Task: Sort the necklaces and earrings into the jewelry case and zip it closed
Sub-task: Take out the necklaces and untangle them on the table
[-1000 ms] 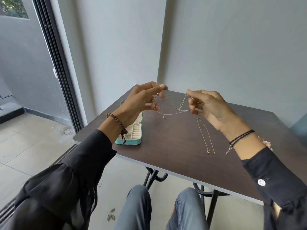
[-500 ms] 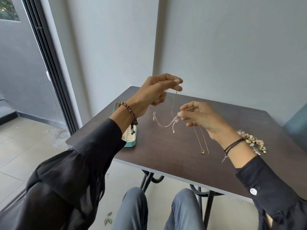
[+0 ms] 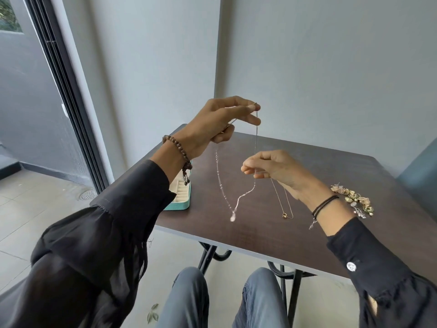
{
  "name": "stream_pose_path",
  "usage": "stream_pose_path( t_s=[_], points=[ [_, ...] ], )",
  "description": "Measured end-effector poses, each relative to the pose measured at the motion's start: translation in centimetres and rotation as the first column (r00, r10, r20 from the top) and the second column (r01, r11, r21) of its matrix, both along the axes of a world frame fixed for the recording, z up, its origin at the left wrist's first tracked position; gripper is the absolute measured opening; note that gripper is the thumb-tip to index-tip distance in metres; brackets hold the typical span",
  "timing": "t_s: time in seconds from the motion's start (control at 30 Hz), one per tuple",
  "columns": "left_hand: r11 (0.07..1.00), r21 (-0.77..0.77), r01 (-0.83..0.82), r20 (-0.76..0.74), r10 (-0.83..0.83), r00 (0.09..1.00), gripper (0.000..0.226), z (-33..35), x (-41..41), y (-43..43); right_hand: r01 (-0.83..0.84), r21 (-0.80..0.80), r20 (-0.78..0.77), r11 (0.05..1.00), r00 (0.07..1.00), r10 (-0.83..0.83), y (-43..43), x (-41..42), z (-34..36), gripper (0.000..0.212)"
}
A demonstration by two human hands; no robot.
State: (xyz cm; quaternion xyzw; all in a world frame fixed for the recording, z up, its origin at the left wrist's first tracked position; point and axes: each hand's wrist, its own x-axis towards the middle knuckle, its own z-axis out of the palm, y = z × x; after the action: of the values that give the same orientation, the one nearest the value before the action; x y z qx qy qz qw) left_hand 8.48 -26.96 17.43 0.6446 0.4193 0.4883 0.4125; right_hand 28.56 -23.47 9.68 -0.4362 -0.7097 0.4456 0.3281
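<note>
Dark woodgrain table (image 3: 331, 166) — fine beaded silver chain (image 3: 256, 140) dangles, pinched.

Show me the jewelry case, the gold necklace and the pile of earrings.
Jewelry case (image 3: 179, 206), head view, teal front wall.
Gold necklace (image 3: 284, 215), head view, its ring pendant.
Pile of earrings (image 3: 353, 200), head view, middle of heap.
</note>
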Motion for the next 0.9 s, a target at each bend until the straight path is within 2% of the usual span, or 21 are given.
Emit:
stream_pose_path(
  t_s=[0.2,0.37,0.47,0.57,0.63,0.8,0.9],
  points=[
    [0.999,0.020,-0.051,0.070,0.049,0.996,0.023,-0.3,-1.4,-0.1,-0.026,-0.092,0.045,0.995,0.999,0.030,0.2,1.0,-1.1,0.022],
    [0.996,0.009,-0.091,0.062,0.090,0.994,0.027,-0.8,-2.1,-0.1,-0.006,-0.127,-0.102,0.992,0.995,-0.007,0.4,1.9,0.0,0.031],
    [0.993,-0.001,-0.115,0.057,0.115,0.992,0.028,-1.0,-2.2,-0.2,-0.018,-0.146,-0.256,0.989,0.966,-0.020,0.6,2.0,1.4,0.019],
    [0.994,0.001,-0.112,0.054,0.111,0.992,0.026,-0.8,-2.0,-0.2,-0.040,-0.118,-0.319,0.992,0.948,0.000,0.4,1.9,2.8,0.010],
    [0.995,0.014,-0.102,0.029,0.102,0.994,0.026,-0.5,-1.8,-0.2,-0.061,-0.084,-0.326,0.995,0.945,0.030,-0.1,1.5,3.7,0.013],
    [0.998,0.047,-0.033,-0.086,0.037,0.996,0.029,0.4,-0.8,-0.4,-0.119,-0.029,-0.281,0.993,0.954,0.106,-1.0,0.8,5.7,0.035],
    [0.998,0.062,0.012,-0.166,-0.001,0.986,0.025,0.9,0.0,-0.5,-0.177,-0.006,-0.262,0.984,0.950,0.170,-1.4,0.4,6.9,0.021]
  ],
)
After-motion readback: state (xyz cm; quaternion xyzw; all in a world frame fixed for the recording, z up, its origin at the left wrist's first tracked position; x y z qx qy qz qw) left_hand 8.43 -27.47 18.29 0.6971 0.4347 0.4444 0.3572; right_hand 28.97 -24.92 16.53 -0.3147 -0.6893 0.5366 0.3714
